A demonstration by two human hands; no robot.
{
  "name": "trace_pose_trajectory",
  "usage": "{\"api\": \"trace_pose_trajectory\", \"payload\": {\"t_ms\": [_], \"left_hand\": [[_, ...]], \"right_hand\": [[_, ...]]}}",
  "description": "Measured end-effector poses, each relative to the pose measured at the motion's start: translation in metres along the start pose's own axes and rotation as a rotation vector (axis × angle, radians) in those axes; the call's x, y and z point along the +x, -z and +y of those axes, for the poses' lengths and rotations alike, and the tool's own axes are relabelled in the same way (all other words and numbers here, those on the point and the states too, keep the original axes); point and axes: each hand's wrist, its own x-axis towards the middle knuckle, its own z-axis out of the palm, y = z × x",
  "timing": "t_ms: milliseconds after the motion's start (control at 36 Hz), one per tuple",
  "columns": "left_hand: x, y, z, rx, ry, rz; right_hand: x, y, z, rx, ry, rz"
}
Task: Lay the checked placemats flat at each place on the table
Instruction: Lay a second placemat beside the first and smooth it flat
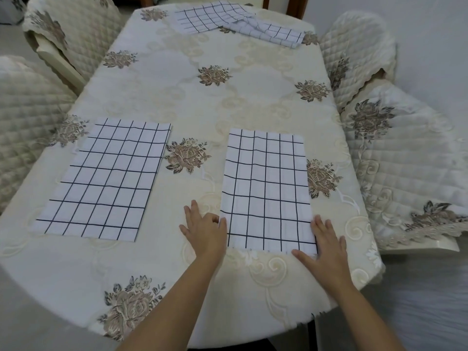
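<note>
Both hands are lying flat on the counter [228, 72]: left hand [205, 230] and right hand [326, 245] are flanking the near placemat [267, 188], fingertips touching its edges.

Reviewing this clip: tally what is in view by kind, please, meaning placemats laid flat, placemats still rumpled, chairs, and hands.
Checked placemats laid flat: 2, the left mat and the right mat
Checked placemats rumpled at the far end: 2, far left and far right
Quilted chairs: 4
Hands: 2, left hand and right hand
Total: 10
</note>
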Motion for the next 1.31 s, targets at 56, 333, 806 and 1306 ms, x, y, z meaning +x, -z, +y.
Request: {"api": "trace_pose_trajectory", "payload": {"t_ms": [56, 333, 806, 1306], "left_hand": [[0.001, -0.001, -0.001, -0.003, -0.01, 0.017], [0.006, -0.006, -0.013, -0.01, -0.075, 0.096], [-0.002, 0.043, -0.039, -0.207, -0.203, -0.037], [0.117, 0.191, -0.187, 0.067, -0.146, 0.137]], "right_hand": [[0.003, 0.0, -0.002, 0.007, -0.004, -0.003], [0.005, 0.002, -0.007, -0.009, 0.013, 0.002], [0.001, -0.017, -0.11, 0.259, 0.136, 0.013], [0.022, -0.093, -0.322, 0.378, -0.232, -0.259]]}}
